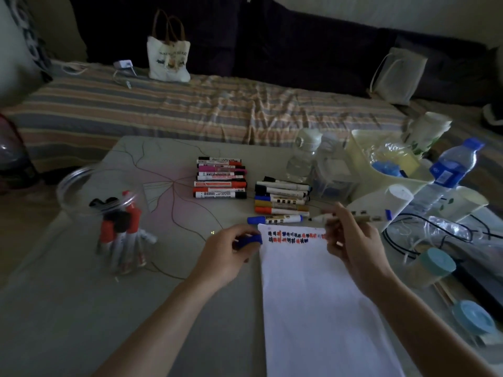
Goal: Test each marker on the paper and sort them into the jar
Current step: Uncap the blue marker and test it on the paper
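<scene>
Two hands at the paper's (321, 295) far edge: left hand (226, 254) pinches a blue cap (249, 241); right hand (351, 240) grips an uncapped marker (351, 217). Jar (103, 210) near the table's (81, 308) left edge, markers inside. Two marker rows (220, 180) lie toward the far edge.

Plastic, paper and cloth on a soft table cover

A clear glossy plastic jar (100, 191) is catching light; the paper (313, 289) is looking matt and smooth, the striped bedsheet (190, 107) wrinkled cloth.
</scene>
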{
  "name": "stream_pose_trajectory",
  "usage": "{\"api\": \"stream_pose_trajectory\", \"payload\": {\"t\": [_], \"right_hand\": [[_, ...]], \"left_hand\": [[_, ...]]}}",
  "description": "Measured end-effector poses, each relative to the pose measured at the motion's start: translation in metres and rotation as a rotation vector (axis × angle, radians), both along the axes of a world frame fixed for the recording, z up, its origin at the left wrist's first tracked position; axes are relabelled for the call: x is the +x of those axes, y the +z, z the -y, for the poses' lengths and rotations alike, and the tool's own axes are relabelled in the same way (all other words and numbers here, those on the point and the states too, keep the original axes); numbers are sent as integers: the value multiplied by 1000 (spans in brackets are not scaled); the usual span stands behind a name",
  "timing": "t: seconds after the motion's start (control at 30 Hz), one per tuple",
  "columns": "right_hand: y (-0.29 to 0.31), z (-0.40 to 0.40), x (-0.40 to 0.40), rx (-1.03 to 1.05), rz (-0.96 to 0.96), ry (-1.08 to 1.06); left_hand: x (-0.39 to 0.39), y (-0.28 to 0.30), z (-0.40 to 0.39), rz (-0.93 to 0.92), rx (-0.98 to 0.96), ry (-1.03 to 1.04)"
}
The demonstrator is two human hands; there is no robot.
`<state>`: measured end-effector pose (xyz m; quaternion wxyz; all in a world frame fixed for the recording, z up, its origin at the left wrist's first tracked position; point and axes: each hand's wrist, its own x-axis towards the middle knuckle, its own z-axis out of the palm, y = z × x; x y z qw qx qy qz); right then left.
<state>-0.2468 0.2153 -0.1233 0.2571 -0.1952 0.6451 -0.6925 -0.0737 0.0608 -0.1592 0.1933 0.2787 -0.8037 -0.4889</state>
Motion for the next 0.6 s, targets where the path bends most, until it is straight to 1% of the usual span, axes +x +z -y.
{"api": "stream_pose_trajectory", "payload": {"t": [0.1,0.17,0.23,0.47,0.6], "right_hand": [[5,-7,39,22,117,81],[5,-8,59,17,141,98],[7,-4,72,12,119,93],[12,13,89,49,22,64],[9,24,96,90,-38,89]], "left_hand": [[14,12,-6,-102,204,10],[23,16,-9,-149,317,34],[32,19,-11,-166,378,50],[45,20,-6,-203,441,69],[49,21,-7,-181,416,38]]}}
